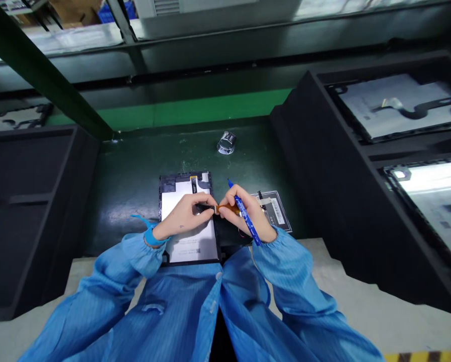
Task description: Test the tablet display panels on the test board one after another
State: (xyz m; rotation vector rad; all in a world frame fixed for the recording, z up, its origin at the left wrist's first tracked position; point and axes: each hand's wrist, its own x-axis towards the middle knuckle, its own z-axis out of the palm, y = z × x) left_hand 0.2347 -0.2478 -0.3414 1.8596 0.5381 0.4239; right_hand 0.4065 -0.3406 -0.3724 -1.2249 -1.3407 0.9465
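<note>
I have the left hand (182, 217) over an open tablet (186, 188), its fingertips pinched on the dark end of an amber flex cable (225, 207). The cable runs across to the right hand (244, 211), which pinches it too, just beside the left fingertips, with a blue pen (247, 221) tucked against its fingers. The tablet lies directly under the left hand, on a dark green table (131, 211). Just right of the right hand sits a black-framed card (274, 211); beyond both hands, a chrome part (226, 143) stands well apart. Further right, a black tray (323, 176) holds more tablet panels (395, 105), and a blue wrist strap (150, 235) circles the left wrist.
</note>
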